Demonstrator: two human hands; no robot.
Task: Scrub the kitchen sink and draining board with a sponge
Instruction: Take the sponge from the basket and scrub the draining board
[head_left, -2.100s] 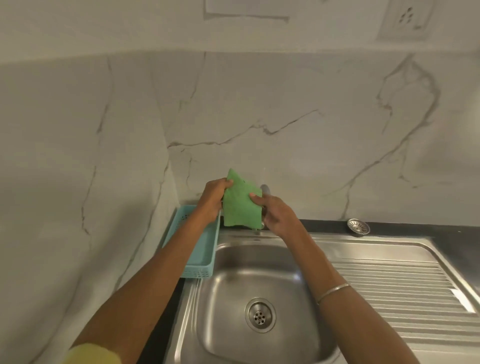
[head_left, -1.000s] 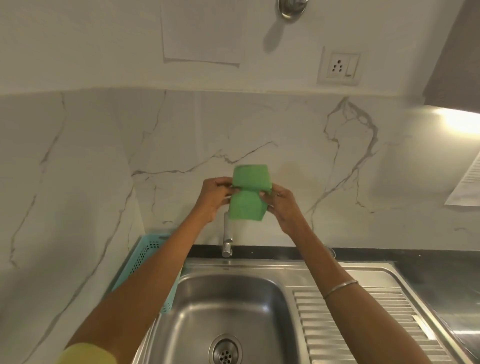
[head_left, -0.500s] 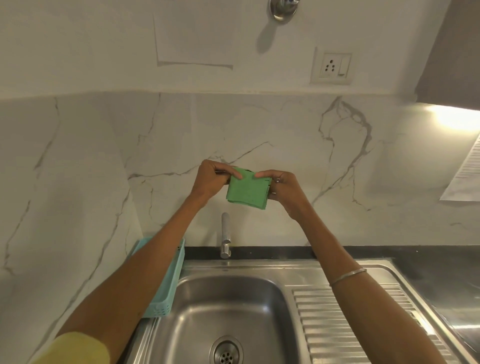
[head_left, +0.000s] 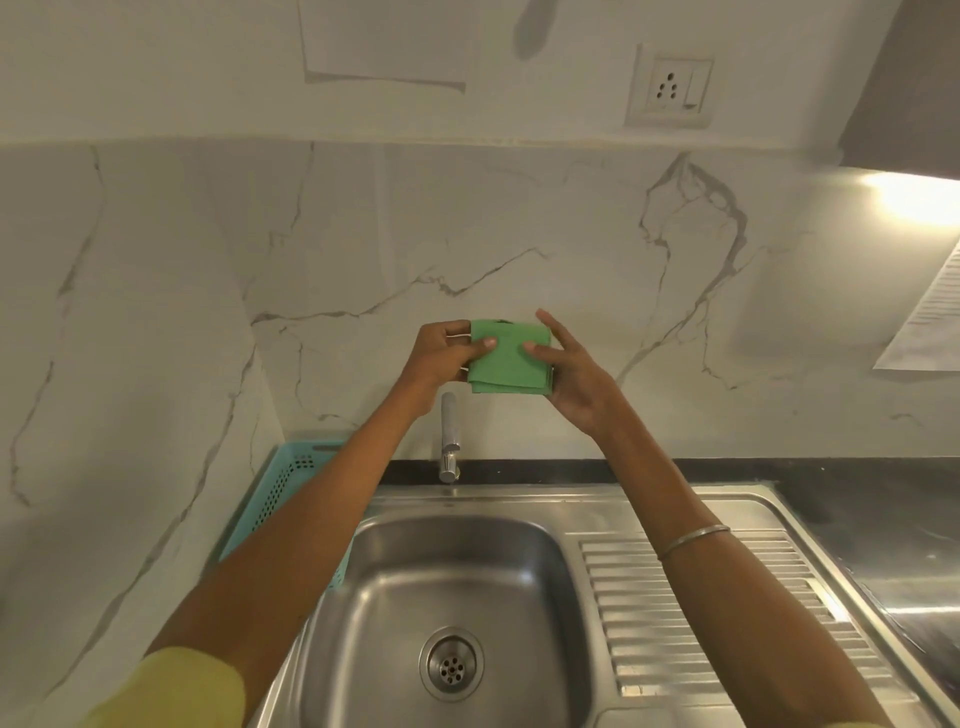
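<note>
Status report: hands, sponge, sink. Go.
Left hand and right hand pinch folded green sponge cloth, held above tap. Sink untouched, nothing in it.

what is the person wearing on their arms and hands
Both forearms are bare. The left arm has a yellow sleeve showing at the frame's lower edge. The right arm carries a thin silver-coloured bangle above the wrist. The left hand and right hand wear no gloves; no rings can be made out.

The sponge (head_left: 510, 356) is plain green, the basket (head_left: 283, 486) perforated turquoise, the sink (head_left: 452, 561) and ribbed draining board (head_left: 727, 613) silver steel, the wall (head_left: 519, 249) white marble with grey veins, the sleeve (head_left: 176, 691) yellow.
</note>
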